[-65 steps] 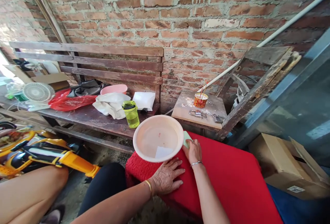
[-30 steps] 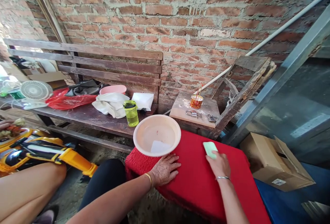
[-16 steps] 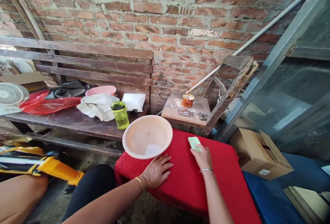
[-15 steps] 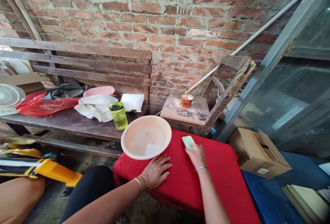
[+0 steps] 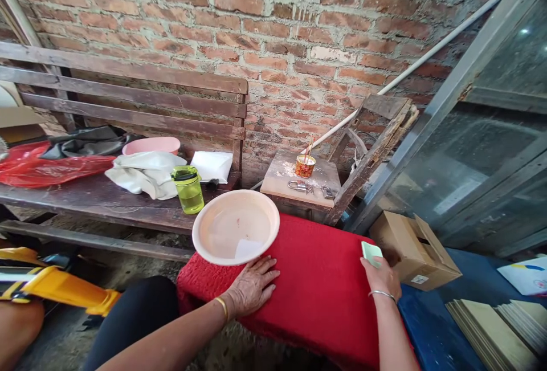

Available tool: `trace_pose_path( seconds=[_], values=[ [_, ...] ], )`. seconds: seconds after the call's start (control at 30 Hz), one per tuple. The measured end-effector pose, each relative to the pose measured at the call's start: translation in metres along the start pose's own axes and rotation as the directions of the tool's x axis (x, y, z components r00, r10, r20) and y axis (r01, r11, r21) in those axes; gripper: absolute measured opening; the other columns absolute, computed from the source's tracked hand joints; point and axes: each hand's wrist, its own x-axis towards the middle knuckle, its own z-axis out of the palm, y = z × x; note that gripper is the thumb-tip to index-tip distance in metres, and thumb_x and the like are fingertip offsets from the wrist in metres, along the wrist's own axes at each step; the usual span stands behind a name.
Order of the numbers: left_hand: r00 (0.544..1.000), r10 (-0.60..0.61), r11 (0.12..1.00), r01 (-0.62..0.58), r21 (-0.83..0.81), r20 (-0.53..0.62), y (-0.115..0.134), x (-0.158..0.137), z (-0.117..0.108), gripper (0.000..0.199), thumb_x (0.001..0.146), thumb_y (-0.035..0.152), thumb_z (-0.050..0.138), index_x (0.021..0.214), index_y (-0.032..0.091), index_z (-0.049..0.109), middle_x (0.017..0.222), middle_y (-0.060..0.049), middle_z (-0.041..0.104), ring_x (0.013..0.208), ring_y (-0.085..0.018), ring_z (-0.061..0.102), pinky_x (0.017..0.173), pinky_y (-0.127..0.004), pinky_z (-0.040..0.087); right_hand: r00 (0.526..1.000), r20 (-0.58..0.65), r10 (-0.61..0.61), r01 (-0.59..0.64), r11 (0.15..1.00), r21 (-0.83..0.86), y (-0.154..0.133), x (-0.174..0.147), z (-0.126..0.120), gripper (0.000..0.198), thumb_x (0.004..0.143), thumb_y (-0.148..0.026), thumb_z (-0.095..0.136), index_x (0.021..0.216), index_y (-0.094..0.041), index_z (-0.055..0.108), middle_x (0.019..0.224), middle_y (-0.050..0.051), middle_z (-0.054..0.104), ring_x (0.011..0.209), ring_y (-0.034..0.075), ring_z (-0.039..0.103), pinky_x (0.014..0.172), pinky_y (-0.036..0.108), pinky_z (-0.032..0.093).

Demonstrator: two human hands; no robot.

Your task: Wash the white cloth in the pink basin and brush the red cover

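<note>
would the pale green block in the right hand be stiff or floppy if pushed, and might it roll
The pale green block probably keeps its shape: its end juts out straight-edged past the right hand. Being flat and oblong, it seems unlikely to roll. It looks light, being small enough for one hand.

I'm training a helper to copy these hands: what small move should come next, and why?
Perhaps slide the green block left across the red cloth: the right hand holds it near the cloth's right edge, and the cloth spans the gap to the left hand beside the basin.
</note>
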Motion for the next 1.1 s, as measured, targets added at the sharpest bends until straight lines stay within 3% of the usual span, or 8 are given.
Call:
trace_pose_path(
  seconds=[0.13,0.27,0.37,0.5,0.67,0.83,0.93,1.1],
  values=[
    [1.000,0.000,0.999,-0.001,0.042,0.021,0.000,-0.001,0.001,0.040,0.093,0.027,0.060,0.133,0.027,0.066,0.148,-0.007,0.056,0.139,-0.029,0.049,0.117,-0.050,0.039,0.972,0.023,-0.235,0.233,0.969,0.079,-0.071,-0.028,0.027,0.053,0.091,-0.052,0.055,0.133,-0.022,0.064,0.117,0.014,0.065,0.104,0.026,0.066,0.088,0.034,0.050],
    [1.000,0.014,0.998,-0.015,0.062,0.003,-0.004,-0.003,0.004,0.041,0.092,0.025,0.061,0.132,0.028,0.066,0.148,-0.006,0.057,0.139,-0.028,0.049,0.117,-0.049,0.041,0.837,0.060,-0.544,0.528,0.831,0.177,-0.162,-0.063,0.071,0.039,0.083,-0.046,0.071,0.119,-0.030,0.072,0.117,0.005,0.065,0.105,0.019,0.063,0.092,0.025,0.046],
    [0.999,0.030,0.997,-0.028,0.070,-0.020,-0.008,-0.004,0.008,0.041,0.092,0.024,0.060,0.132,0.030,0.066,0.147,-0.005,0.057,0.138,-0.028,0.050,0.117,-0.048,0.041,0.748,0.080,-0.659,0.635,0.746,0.204,-0.194,-0.072,0.090,0.038,0.078,-0.043,0.077,0.114,-0.032,0.074,0.116,0.004,0.065,0.107,0.020,0.062,0.094,0.026,0.044],
    [0.998,0.051,0.996,-0.048,0.076,-0.026,-0.012,-0.006,0.013,0.043,0.091,0.023,0.061,0.133,0.031,0.066,0.149,-0.005,0.056,0.137,-0.028,0.051,0.115,-0.047,0.043,0.792,0.077,-0.606,0.590,0.791,0.166,-0.172,-0.041,0.086,0.039,0.078,-0.042,0.077,0.114,-0.030,0.074,0.115,0.005,0.064,0.105,0.021,0.062,0.094,0.027,0.044],
    [0.996,0.067,0.995,-0.062,0.079,-0.064,-0.017,-0.007,0.019,0.041,0.092,0.025,0.060,0.131,0.031,0.067,0.148,-0.005,0.057,0.135,-0.029,0.054,0.114,-0.048,0.045,0.956,0.006,-0.292,0.291,0.954,0.066,-0.076,0.019,0.041,0.043,0.085,-0.045,0.066,0.123,-0.025,0.070,0.116,0.010,0.065,0.106,0.023,0.064,0.094,0.031,0.046],
    [0.994,0.086,0.993,-0.080,0.092,-0.074,-0.022,-0.005,0.022,0.038,0.093,0.028,0.059,0.129,0.032,0.069,0.146,-0.004,0.059,0.132,-0.029,0.057,0.113,-0.048,0.045,0.999,-0.042,-0.024,0.026,0.999,0.044,-0.004,0.025,-0.002,0.049,0.092,-0.045,0.054,0.130,-0.017,0.065,0.112,0.016,0.066,0.104,0.028,0.066,0.089,0.038,0.050],
    [0.994,0.084,0.994,-0.078,0.080,-0.077,-0.025,-0.003,0.024,0.036,0.094,0.030,0.058,0.128,0.033,0.070,0.144,-0.004,0.060,0.131,-0.028,0.057,0.114,-0.049,0.044,0.997,-0.033,-0.064,0.067,0.993,0.093,-0.014,-0.004,0.005,0.047,0.091,-0.046,0.056,0.129,-0.019,0.065,0.115,0.015,0.066,0.103,0.026,0.066,0.089,0.036,0.050],
    [0.991,0.099,0.992,-0.091,0.087,-0.092,-0.030,-0.002,0.025,0.037,0.095,0.030,0.056,0.128,0.034,0.070,0.143,-0.003,0.062,0.130,-0.027,0.059,0.113,-0.049,0.046,0.935,0.023,-0.354,0.340,0.912,0.229,-0.095,-0.083,0.059,0.039,0.078,-0.047,0.075,0.113,-0.030,0.073,0.114,0.005,0.066,0.100,0.019,0.065,0.088,0.026,0.048]
  ],
)
